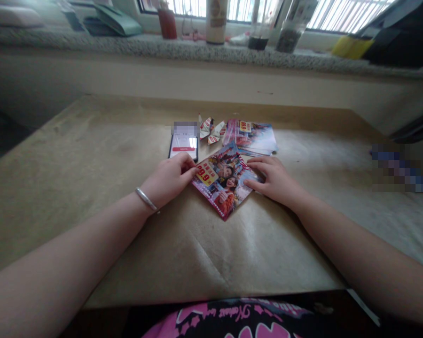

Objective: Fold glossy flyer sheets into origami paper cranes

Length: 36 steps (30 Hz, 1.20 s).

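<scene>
A square printed paper flyer [225, 188] lies turned like a diamond on the table in front of me, its picture side up with a yellow price patch. My left hand [172, 177], with a silver bangle at the wrist, pinches its left corner between thumb and fingers. At the right corner, my right hand [275, 180] has its thumb on the paper and its fingers curved along the edge. Behind the flyer sits a folded paper shape [211, 131] with pointed flaps. A stack of similar flyers [259, 136] lies beside it to the right.
A phone [184, 149] with a lit screen lies just beyond my left hand. The table [127, 136] reaches a wall below a granite windowsill [183, 52]. Bottles, jars and a yellow object [352, 47] stand on the sill. A blurred strip-like item [398, 166] is at the right.
</scene>
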Each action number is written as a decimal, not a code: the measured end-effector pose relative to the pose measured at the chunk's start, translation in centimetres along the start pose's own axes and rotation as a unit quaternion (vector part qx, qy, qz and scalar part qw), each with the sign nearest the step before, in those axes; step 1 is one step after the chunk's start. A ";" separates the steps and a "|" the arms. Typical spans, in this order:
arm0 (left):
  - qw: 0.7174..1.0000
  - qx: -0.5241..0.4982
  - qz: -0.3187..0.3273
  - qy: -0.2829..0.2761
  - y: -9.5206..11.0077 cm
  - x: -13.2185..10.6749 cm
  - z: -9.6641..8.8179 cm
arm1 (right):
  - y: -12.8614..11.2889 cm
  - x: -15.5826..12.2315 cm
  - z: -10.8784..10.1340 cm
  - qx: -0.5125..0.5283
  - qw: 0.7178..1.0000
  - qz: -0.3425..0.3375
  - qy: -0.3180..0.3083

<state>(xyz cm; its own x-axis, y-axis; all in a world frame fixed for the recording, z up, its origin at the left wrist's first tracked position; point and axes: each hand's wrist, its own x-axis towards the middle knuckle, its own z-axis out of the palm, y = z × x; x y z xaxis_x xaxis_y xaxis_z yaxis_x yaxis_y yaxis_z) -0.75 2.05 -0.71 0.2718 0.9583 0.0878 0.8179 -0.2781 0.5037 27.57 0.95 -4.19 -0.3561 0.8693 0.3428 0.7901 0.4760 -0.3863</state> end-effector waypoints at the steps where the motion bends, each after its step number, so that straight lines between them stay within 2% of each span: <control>1: 1.000 -0.007 0.000 0.009 -0.1 0.0 0.0 | 0.1 0.0 0.1 0.007 1.000 -0.002 0.004; 5: 1.000 0.003 0.012 0.021 -0.1 0.0 -0.1 | 0.5 -0.1 0.3 0.042 0.999 0.000 0.024; 9: 0.999 0.028 0.021 -0.027 -0.2 0.0 -0.7 | 0.9 0.0 0.3 0.042 0.999 0.005 0.031; 14: 0.995 0.079 0.049 -0.044 -0.8 0.2 -1.0 | 1.3 0.2 -0.1 0.005 1.000 0.012 0.019; 19: 0.984 0.147 0.100 -0.023 -1.0 0.3 -0.7 | 1.6 0.2 -0.6 -0.004 1.000 0.016 0.004; 23: 0.981 0.167 0.092 -0.039 -1.1 0.2 -0.9 | 1.4 0.4 -0.8 -0.010 0.999 0.034 -0.011; 27: 0.975 0.196 0.097 -0.031 -0.9 0.0 -1.0 | 1.2 0.4 -0.8 -0.008 0.999 0.049 -0.007; 31: 0.979 0.182 0.093 0.024 -0.7 -0.2 -0.7 | 1.0 0.2 -0.7 0.023 0.998 0.057 0.015; 33: 0.971 0.180 0.144 0.063 -0.7 -0.2 -0.5 | 0.9 0.1 -0.6 0.056 0.995 0.074 0.028; 36: 0.951 0.189 0.241 0.053 -0.6 -0.3 -0.3 | 0.6 -0.1 -0.7 0.070 0.996 0.047 0.030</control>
<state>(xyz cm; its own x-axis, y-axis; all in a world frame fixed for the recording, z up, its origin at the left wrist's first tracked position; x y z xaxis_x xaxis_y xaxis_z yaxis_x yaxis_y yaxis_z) -1.48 1.96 -0.81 0.6242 0.7098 0.3265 0.7412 -0.6701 0.0398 28.46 1.06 -3.88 -0.2499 0.9030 0.3494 0.7396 0.4109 -0.5331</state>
